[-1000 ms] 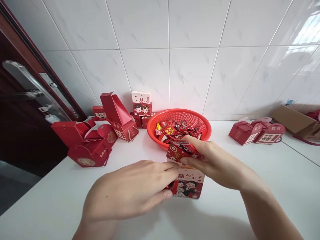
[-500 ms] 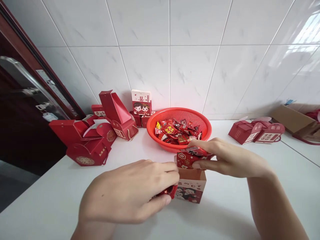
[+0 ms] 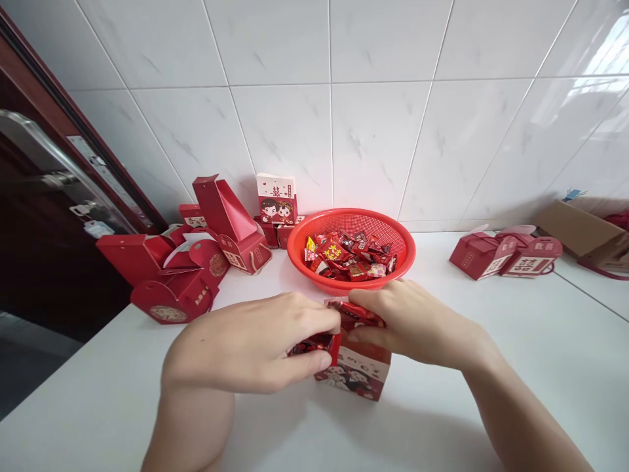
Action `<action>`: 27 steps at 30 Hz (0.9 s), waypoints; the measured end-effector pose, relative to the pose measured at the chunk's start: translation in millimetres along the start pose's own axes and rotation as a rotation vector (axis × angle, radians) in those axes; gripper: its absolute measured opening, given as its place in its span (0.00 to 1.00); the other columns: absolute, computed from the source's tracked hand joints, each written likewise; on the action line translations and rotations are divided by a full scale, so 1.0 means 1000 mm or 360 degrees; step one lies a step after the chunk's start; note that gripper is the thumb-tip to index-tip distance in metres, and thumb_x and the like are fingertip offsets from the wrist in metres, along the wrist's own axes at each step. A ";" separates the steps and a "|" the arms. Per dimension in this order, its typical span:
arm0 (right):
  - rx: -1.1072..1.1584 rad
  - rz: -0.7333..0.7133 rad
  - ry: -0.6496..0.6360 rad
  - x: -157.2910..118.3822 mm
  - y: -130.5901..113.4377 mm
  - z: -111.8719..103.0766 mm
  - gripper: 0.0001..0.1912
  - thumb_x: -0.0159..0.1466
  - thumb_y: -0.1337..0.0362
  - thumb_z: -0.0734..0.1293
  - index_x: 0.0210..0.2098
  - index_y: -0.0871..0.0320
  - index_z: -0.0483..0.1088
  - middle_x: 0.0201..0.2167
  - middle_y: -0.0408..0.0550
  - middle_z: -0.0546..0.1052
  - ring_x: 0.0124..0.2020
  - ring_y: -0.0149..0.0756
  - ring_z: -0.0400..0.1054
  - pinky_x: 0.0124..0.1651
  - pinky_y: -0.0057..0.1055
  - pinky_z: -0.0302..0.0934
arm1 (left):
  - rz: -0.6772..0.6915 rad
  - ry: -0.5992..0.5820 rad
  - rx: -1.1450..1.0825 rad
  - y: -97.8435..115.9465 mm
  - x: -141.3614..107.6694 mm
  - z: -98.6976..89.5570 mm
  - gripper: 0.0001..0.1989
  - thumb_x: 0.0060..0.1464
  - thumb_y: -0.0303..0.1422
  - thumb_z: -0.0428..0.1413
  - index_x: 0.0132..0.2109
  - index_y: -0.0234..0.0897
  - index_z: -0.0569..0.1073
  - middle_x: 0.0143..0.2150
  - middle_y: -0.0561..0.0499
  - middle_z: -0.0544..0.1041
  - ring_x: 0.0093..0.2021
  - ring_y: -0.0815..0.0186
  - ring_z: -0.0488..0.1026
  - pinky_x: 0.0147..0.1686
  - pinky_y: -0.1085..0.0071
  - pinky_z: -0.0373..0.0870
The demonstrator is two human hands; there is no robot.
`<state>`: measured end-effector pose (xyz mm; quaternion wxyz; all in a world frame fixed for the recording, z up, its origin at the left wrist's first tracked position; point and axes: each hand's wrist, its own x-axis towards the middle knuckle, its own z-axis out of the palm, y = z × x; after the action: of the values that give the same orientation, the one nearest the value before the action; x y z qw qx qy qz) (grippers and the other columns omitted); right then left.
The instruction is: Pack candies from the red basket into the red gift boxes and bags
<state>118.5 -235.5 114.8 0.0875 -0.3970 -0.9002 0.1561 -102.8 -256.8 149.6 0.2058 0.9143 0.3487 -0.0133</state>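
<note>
A small open carton [image 3: 354,373] with cartoon figures stands on the white table. My right hand [image 3: 417,322] is closed on red-wrapped candies [image 3: 358,313] at the carton's open top. Just left of the opening, my left hand [image 3: 255,341] has its fingers curled round other red-wrapped candies [image 3: 317,343] and covers the carton's left side. Behind both hands sits a red plastic basket [image 3: 351,284] holding several wrapped candies [image 3: 351,255]. How deep the right hand's candies are in the carton is partly hidden by the fingers.
Open red gift boxes [image 3: 171,298] crowd the table's left side, near a door [image 3: 39,196]. A cream-and-red carton [image 3: 276,200] stands by the tiled wall. Closed red boxes [image 3: 506,255] and a brown cardboard box [image 3: 574,236] are at the right.
My right hand has moved left and slightly down with its candies, toward the carton's opening. My left hand has risen slightly. The carton appears farther left and a little turned.
</note>
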 end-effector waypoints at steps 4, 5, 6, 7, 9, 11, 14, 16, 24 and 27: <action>0.0030 0.0171 0.0144 0.008 -0.003 0.007 0.16 0.65 0.59 0.70 0.26 0.55 0.60 0.22 0.38 0.70 0.21 0.27 0.49 0.24 0.30 0.41 | -0.0012 -0.0016 -0.0039 -0.003 -0.002 -0.005 0.08 0.64 0.31 0.52 0.33 0.38 0.70 0.32 0.54 0.76 0.33 0.66 0.73 0.31 0.73 0.63; 0.0040 0.0176 0.0168 0.007 -0.003 0.008 0.18 0.65 0.58 0.70 0.26 0.55 0.59 0.21 0.38 0.69 0.20 0.27 0.48 0.24 0.30 0.41 | -0.0016 -0.0016 -0.0047 -0.003 -0.003 -0.006 0.09 0.63 0.31 0.52 0.33 0.38 0.70 0.32 0.54 0.76 0.32 0.67 0.72 0.31 0.73 0.62; 0.0052 0.0174 0.0177 0.007 -0.002 0.009 0.19 0.66 0.56 0.69 0.25 0.56 0.58 0.21 0.38 0.68 0.20 0.27 0.47 0.24 0.30 0.40 | -0.0020 -0.0014 -0.0053 -0.003 -0.004 -0.006 0.09 0.63 0.31 0.52 0.33 0.38 0.69 0.31 0.54 0.76 0.32 0.67 0.72 0.30 0.73 0.62; 0.0066 0.0172 0.0173 0.006 -0.002 0.009 0.21 0.66 0.55 0.69 0.25 0.56 0.58 0.20 0.38 0.67 0.20 0.27 0.47 0.24 0.29 0.41 | -0.0020 -0.0007 -0.0058 -0.002 -0.004 -0.006 0.09 0.63 0.31 0.52 0.32 0.38 0.69 0.31 0.55 0.76 0.31 0.67 0.72 0.30 0.73 0.62; 0.0090 0.0165 0.0139 0.004 0.000 0.009 0.21 0.68 0.54 0.67 0.25 0.56 0.57 0.21 0.38 0.68 0.21 0.27 0.48 0.25 0.29 0.41 | -0.0018 0.0020 -0.0058 -0.001 -0.005 -0.006 0.09 0.63 0.31 0.52 0.32 0.39 0.70 0.31 0.54 0.76 0.32 0.67 0.72 0.31 0.73 0.62; 0.0103 0.0143 0.0098 0.002 0.002 0.007 0.21 0.70 0.53 0.65 0.25 0.56 0.57 0.21 0.38 0.68 0.21 0.27 0.49 0.25 0.30 0.42 | -0.0013 0.0047 -0.0048 0.000 -0.006 -0.006 0.08 0.62 0.31 0.52 0.33 0.39 0.70 0.31 0.54 0.76 0.33 0.66 0.73 0.31 0.72 0.63; 0.0120 0.0070 0.0051 -0.003 0.003 0.002 0.21 0.73 0.50 0.59 0.28 0.55 0.56 0.21 0.38 0.66 0.22 0.28 0.51 0.26 0.30 0.44 | 0.0000 0.0049 -0.0037 0.001 -0.008 -0.005 0.08 0.62 0.30 0.52 0.33 0.39 0.70 0.31 0.54 0.76 0.33 0.66 0.72 0.31 0.73 0.63; 0.0134 0.0017 0.0010 -0.007 0.005 -0.003 0.18 0.73 0.50 0.59 0.32 0.54 0.58 0.21 0.37 0.65 0.21 0.29 0.54 0.25 0.30 0.44 | 0.0020 0.0018 -0.0044 0.002 -0.010 -0.005 0.08 0.62 0.29 0.52 0.33 0.39 0.70 0.31 0.55 0.76 0.33 0.66 0.73 0.31 0.73 0.63; 0.0141 0.0014 -0.0150 -0.012 0.007 -0.008 0.17 0.65 0.62 0.70 0.24 0.56 0.60 0.21 0.38 0.69 0.23 0.27 0.57 0.25 0.28 0.45 | 0.0009 -0.0006 -0.0007 0.007 -0.014 -0.004 0.08 0.60 0.26 0.53 0.32 0.39 0.68 0.30 0.54 0.75 0.32 0.66 0.73 0.29 0.74 0.62; 0.0133 0.0010 -0.0112 -0.012 0.004 -0.007 0.14 0.66 0.62 0.68 0.26 0.56 0.63 0.24 0.40 0.72 0.24 0.28 0.61 0.27 0.29 0.47 | 0.0013 -0.0001 -0.0016 0.006 -0.014 -0.006 0.08 0.60 0.26 0.53 0.32 0.39 0.68 0.30 0.55 0.75 0.32 0.67 0.73 0.29 0.74 0.62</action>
<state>131.4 -240.7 119.7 0.0718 -0.3900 -0.8942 0.2076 -110.1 -267.1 159.3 0.2105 0.9146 0.3449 -0.0110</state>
